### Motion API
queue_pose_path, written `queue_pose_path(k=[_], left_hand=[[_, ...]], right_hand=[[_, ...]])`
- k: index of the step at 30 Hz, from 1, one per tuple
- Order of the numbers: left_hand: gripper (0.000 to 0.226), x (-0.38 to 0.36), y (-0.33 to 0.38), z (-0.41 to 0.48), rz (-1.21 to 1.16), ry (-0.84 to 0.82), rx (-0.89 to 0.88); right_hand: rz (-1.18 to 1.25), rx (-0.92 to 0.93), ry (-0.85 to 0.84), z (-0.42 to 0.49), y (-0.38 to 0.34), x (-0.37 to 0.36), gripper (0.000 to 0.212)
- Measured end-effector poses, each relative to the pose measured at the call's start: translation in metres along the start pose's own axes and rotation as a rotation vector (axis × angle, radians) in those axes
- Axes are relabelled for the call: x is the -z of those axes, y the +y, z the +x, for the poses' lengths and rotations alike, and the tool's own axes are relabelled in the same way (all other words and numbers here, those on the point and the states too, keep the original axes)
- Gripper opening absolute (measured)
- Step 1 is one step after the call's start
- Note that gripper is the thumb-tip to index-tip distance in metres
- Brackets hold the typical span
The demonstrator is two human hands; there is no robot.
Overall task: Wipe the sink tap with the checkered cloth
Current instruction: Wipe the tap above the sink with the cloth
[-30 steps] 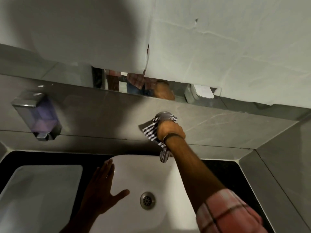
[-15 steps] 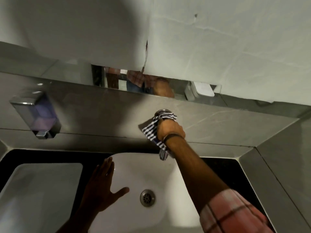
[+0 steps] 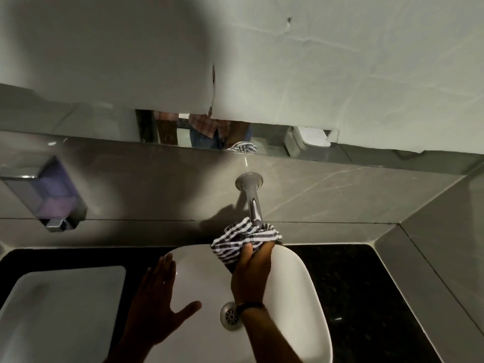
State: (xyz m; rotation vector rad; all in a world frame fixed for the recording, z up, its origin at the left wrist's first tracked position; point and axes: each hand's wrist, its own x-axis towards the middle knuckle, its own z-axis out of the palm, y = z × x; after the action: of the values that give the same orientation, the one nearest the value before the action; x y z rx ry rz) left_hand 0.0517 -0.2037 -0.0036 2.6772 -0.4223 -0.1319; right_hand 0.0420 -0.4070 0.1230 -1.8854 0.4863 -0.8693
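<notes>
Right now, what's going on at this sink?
A person is wiping the wall-mounted sink tap with a checkered cloth. The right hand holds the cloth bunched around the tap's outlet end, above the white basin; the spout near the wall is bare. The left hand rests open and flat on the basin's left rim. A soap dispenser hangs on the wall to the left.

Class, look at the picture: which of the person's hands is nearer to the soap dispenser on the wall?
The left hand. It lies spread on the sink's left rim, below and right of the soap dispenser. The right hand is farther right, holding the cloth under the tap.
</notes>
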Motion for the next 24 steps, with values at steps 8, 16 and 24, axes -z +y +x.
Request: queue_pose_path(k=[8, 16, 24], left_hand=[[0.125, -0.006, -0.006, -0.001, 0.008, 0.021, -0.032], [0.125, -0.011, -0.011, 0.002, 0.012, 0.0, -0.023], [0.125, -0.005, -0.006, 0.001, 0.025, 0.005, -0.012]], right_hand=[[0.06, -0.031, 0.005, 0.007, -0.003, -0.004, 0.043], [0.008, -0.008, 0.018, 0.012, -0.008, -0.004, 0.026], [-0.37, -0.064, -0.093, 0.06, -0.044, -0.006, 0.033]])
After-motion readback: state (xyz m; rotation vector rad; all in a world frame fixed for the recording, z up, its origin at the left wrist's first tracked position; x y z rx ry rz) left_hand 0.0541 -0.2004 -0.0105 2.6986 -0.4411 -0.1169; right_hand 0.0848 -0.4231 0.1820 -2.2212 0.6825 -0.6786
